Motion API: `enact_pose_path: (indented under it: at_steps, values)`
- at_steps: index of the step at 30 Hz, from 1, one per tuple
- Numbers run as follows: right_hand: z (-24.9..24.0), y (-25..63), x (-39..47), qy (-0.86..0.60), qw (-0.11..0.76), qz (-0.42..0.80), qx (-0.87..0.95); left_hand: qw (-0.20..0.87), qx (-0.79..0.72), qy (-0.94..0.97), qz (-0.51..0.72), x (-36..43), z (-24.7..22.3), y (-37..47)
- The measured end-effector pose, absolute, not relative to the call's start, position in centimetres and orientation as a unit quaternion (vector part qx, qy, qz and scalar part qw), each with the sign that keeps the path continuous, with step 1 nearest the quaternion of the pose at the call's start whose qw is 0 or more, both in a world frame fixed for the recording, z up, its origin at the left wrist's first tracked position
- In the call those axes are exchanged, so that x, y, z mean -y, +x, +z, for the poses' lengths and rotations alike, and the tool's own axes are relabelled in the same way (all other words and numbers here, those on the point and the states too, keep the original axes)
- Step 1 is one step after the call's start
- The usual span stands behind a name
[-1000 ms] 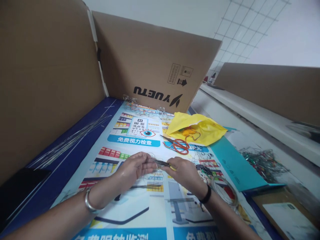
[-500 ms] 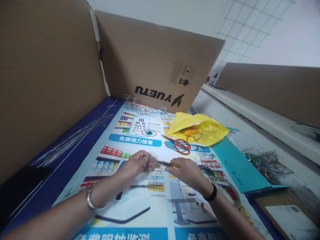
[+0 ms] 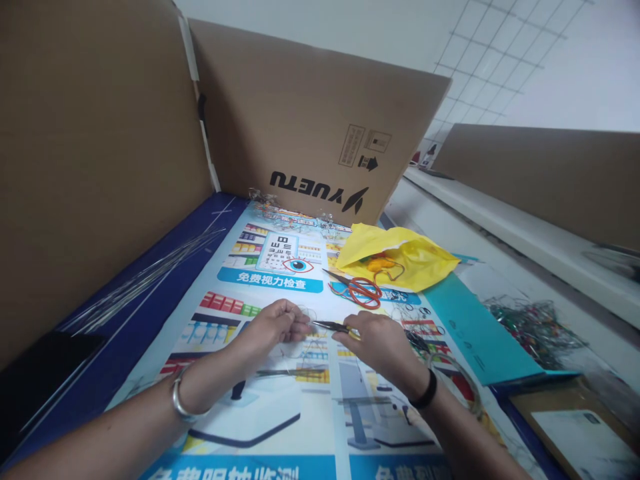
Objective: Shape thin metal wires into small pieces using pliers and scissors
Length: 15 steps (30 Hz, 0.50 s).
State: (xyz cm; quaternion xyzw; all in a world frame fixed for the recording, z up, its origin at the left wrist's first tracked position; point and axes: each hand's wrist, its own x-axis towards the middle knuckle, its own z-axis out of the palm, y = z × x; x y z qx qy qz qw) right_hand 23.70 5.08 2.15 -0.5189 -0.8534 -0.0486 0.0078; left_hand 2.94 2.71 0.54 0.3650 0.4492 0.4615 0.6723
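My left hand (image 3: pixel 281 323) is closed in a pinch on a very fine wire (image 3: pixel 309 311), whose thin loops show faintly around the fingertips. Yellow-handled needle-nose pliers (image 3: pixel 329 326) are gripped in my right hand (image 3: pixel 379 341). Their dark jaws point left and meet the wire close to my left fingertips. Whether the jaws are closed is too small to tell. Just beyond the hands lie red-handled scissors (image 3: pixel 364 292). Below my left hand, a thin metal tool (image 3: pixel 280 373) rests on the printed poster sheet (image 3: pixel 270 417).
A yellow pouch (image 3: pixel 420 257) with orange material inside lies behind the scissors. Straight wires (image 3: pixel 155 273) lie at left, near a black flat object (image 3: pixel 53 373). Tangled wire (image 3: pixel 535 327) sits at right beyond a teal folder (image 3: pixel 470 320). Cardboard panels (image 3: pixel 310 113) stand at the back and left.
The pliers and my right hand have shifted very slightly, the tips moving a little right. My left hand stays almost in place, still pinching the wire.
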Motion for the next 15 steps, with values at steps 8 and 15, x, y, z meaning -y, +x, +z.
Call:
enact_pose_path:
  at_steps: [8,15]
  values:
    - [1.3,23.4,-5.0,-0.504,0.024,-0.066,0.861,0.674,-0.462,0.335,0.468,-2.6,0.8,3.0]
    - [0.8,23.3,-5.0,-0.494,0.035,-0.065,0.866,0.681,-0.453,0.319,0.479,-2.9,0.3,2.7]
